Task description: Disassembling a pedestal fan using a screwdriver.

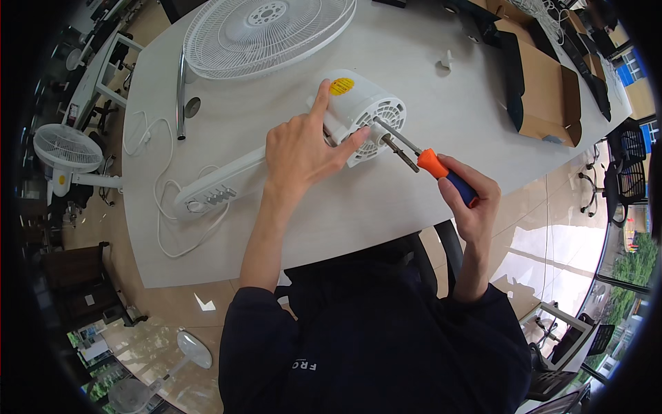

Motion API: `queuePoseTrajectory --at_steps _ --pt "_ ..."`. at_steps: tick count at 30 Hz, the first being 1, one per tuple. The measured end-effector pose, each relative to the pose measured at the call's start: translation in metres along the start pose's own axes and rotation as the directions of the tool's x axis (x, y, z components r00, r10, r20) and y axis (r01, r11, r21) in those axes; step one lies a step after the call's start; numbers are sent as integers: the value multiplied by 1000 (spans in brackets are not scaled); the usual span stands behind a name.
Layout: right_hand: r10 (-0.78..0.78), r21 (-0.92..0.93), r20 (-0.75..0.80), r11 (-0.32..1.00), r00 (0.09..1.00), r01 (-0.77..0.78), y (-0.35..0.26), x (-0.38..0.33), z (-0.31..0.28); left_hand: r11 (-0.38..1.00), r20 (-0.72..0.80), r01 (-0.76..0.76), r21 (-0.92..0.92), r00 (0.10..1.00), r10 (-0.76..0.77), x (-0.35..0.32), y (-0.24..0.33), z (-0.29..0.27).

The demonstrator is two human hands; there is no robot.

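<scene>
A white fan motor housing with a yellow sticker lies on the table, joined to a white fan neck with push buttons. My left hand rests on the housing, thumb and forefinger spread around its side. A metal shaft sticks out of the vented front. My right hand grips a screwdriver with an orange and blue handle. Its tip meets the front of the housing close to the shaft; the exact contact point is too small to make out.
A white fan grille lies at the far side of the table. Left of it are a metal tube and a white power cord. An open cardboard box and a small white part sit to the right.
</scene>
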State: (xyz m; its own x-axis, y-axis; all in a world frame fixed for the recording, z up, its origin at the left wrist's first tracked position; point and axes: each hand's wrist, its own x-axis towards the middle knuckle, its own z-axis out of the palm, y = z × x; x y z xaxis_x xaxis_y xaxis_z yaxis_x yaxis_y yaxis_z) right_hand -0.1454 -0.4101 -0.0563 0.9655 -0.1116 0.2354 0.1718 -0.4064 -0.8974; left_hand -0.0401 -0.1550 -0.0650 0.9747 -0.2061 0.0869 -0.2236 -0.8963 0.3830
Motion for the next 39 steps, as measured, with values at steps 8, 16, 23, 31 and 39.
queuePoseTrajectory --at_steps 8,16,23,31,39 --pt "-155 -345 56 924 986 165 -33 -5 7 1000 -33 -5 -5 999 5 -2 -2 4" --pt "-310 -503 200 782 929 369 -23 3 -4 999 -84 -30 -16 996 29 -1 -2 8" --pt "-424 -605 408 539 809 587 -27 25 -17 1000 -60 -13 0 998 13 4 0 4" --pt "-311 -413 -10 867 950 279 -25 15 -1 998 57 43 -38 998 -41 1 8 -4" --pt "-93 -235 -100 970 991 67 -30 1 -2 999 -1 11 -49 1000 -11 8 1 -4"
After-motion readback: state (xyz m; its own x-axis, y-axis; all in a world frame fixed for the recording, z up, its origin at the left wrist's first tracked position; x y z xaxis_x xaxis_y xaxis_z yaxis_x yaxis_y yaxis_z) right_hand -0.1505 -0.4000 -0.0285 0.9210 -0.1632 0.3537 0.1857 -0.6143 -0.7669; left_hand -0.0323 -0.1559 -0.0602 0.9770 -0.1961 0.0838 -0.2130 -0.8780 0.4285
